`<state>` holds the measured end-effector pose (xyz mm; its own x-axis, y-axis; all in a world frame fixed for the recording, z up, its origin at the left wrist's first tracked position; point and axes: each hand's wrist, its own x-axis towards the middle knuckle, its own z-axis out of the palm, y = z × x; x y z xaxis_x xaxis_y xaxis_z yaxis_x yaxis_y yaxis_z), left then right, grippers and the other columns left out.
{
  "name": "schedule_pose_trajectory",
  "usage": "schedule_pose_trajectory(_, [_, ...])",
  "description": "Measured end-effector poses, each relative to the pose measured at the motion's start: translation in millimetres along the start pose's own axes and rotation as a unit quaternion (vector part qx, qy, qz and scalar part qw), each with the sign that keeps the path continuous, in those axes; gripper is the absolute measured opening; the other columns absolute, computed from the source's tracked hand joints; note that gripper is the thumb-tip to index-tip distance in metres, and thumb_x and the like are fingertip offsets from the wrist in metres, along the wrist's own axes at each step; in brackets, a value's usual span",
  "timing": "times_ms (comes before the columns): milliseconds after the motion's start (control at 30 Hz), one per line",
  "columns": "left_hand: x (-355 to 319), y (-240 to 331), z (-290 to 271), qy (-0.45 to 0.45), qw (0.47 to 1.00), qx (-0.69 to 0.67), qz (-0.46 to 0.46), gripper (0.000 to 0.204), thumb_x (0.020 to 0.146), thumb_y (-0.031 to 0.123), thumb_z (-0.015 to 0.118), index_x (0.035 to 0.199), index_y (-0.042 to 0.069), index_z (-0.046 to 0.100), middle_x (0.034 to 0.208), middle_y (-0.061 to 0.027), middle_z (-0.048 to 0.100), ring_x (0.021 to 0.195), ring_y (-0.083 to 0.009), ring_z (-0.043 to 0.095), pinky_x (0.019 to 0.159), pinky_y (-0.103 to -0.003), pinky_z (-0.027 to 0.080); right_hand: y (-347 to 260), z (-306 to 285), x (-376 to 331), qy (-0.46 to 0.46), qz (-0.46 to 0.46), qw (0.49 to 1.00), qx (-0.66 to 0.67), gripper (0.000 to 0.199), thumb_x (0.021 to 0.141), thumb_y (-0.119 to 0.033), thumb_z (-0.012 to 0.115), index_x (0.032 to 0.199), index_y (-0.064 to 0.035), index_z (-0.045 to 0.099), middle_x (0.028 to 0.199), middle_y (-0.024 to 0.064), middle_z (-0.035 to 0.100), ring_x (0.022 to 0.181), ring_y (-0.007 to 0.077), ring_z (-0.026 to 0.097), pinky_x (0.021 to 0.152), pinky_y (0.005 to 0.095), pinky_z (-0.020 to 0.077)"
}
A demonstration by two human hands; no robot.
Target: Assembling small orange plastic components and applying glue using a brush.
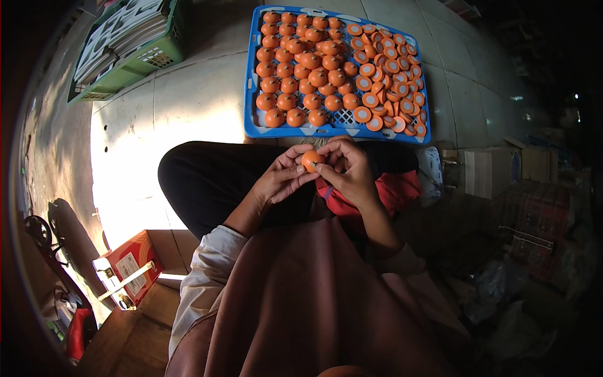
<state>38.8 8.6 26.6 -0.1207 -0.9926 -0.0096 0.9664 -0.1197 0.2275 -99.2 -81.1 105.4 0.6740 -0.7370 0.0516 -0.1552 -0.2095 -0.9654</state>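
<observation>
Over my lap, a small round orange piece (311, 158) with a dark nub is held between both hands. My left hand (282, 177) has its fingers closed around the piece's left side. From the right, my right hand (349, 168) pinches it, thumb beside the nub. Just beyond my hands lies a blue tray (250, 94). Its left part holds rows of similar orange round pieces (289, 85) with nubs, some stacked in the middle. On its right are piled orange discs (374, 123) with pale round centres.
A green crate (141, 63) full of flat white-and-grey items stands at the far left. Near my left side are a red box (135, 267) and a wooden surface (135, 339). Red cloth (396, 191) lies by my right knee. Stacked boxes (490, 173) and plastic bags fill the dark right side.
</observation>
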Motion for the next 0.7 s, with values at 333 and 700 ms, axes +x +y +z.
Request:
schedule_pose_trajectory(333, [1,3,3,-0.012,1.000,0.012,-0.023,0.037,0.086,0.000,0.051,0.122,0.004,0.043,0.118,-0.0122,0.050,0.109,-0.0237,0.052,0.091,-0.035,0.047,2,-4,8,-0.034,0.093,0.995,0.029,0.012,0.069,0.002,0.064,0.080,-0.0015,0.057,0.085,0.0025,0.055,0.061,0.0059,0.052,0.051,0.0181,0.0399])
schedule_pose_trajectory(700, [1,4,5,0.026,0.999,-0.040,0.026,0.039,0.088,0.003,0.047,0.127,0.002,0.039,0.119,-0.0112,0.050,0.110,-0.0208,0.052,0.091,-0.032,0.047,-8,13,-2,0.043,-0.267,0.929,-0.255,0.027,0.066,0.009,0.055,0.090,-0.0021,0.061,0.090,0.0101,0.056,0.081,0.0278,0.056,0.070,0.0340,0.0487])
